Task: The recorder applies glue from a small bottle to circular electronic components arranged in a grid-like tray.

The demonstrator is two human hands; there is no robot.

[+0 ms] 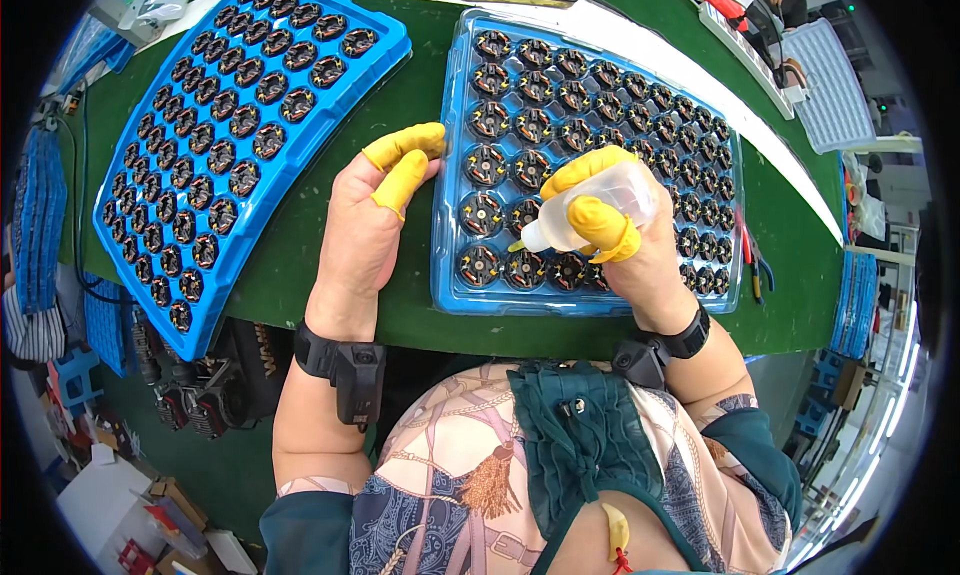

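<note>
From afar, I see the right hand (650, 260) pinching the bottle (585, 213) slantwise above the blue tray's (449, 245) near-left discs (525, 269), presumably to aim its nozzle (515, 246), while the left hand (368, 203) curls beside the rim, its grip indeterminable, perhaps for steadying.

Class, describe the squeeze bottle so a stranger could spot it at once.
On the green table, find the blue tray on the right. Above it, the right hand holds the squeeze bottle. Unlike the round black parts below, it is translucent white, with a narrow yellowish tip.
</note>
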